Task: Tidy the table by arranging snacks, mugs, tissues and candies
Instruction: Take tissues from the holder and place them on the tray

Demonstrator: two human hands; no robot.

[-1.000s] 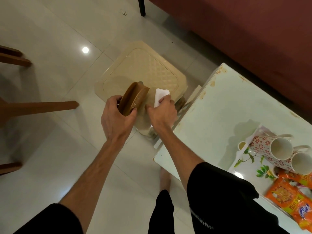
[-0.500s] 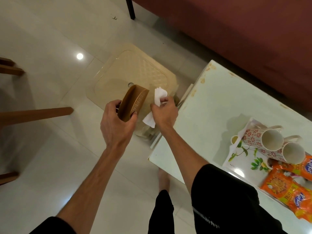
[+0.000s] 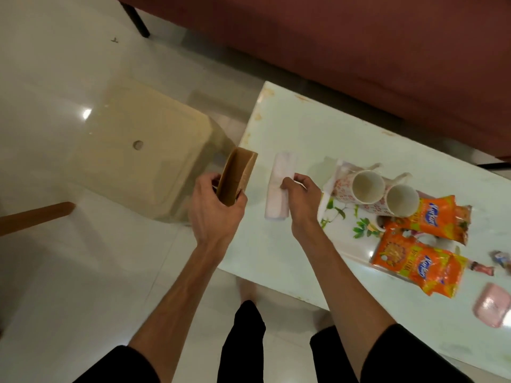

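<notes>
Left hand [image 3: 214, 208] clamped around brown tissue holder [image 3: 236, 179] just off the table's [image 3: 301, 139] left edge; right hand [image 3: 300, 194] pinching folded tissues [image 3: 278, 186] above that edge. Best to square the stack with the slot — then slide in flat. 2 mugs [image 3: 383, 193] on tray.

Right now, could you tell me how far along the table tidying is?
Looks done: two floral mugs lie on the floral tray. In hand: left hand grips the brown tissue holder, right hand the white tissue stack. Left: orange snack packets and wrapped candies lie loose.
</notes>
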